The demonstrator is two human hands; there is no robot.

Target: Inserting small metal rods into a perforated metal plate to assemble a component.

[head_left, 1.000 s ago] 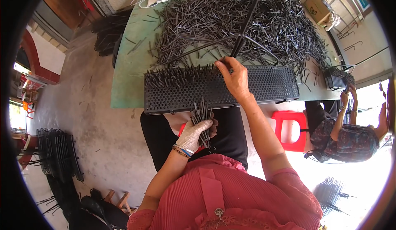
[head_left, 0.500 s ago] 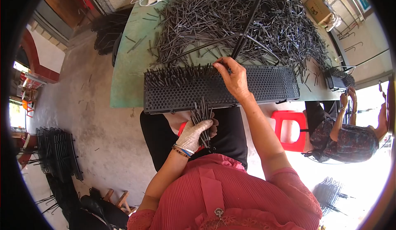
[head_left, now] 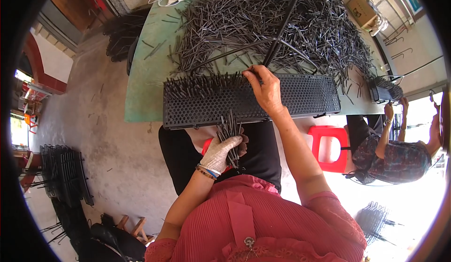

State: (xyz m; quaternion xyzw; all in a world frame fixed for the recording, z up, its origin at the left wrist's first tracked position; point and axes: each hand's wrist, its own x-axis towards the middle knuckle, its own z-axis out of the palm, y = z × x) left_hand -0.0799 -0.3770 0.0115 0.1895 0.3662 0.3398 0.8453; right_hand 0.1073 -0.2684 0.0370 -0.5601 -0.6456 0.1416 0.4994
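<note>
Hand, left (head_left: 219,153): gloved, its fingers wrapped firmly around a bundle.
Bundle of dark rods (head_left: 228,129): inside the left grip, ends fanning out above the glove.
Hand, right (head_left: 264,87): bare, beyond and right of the left grip; thumb and fingertips drawn close together; from where I stand, I cannot tell whether a rod is pinched between them.
Perforated black rack (head_left: 303,103): just beyond the left grip, beneath the right hand.
Standing rods (head_left: 195,87): crowded in the rack's holes, left of the right fingertips.
Loose rod heap (head_left: 263,20): beyond both grips, spread over the green table (head_left: 148,86).
Black metal stand (head_left: 283,25): just beyond the right grip, before the heap.
Red stool (head_left: 320,130): right of the right forearm.
Co-worker (head_left: 392,161): well right of both grips, hands at a smaller black rack (head_left: 386,92).
</note>
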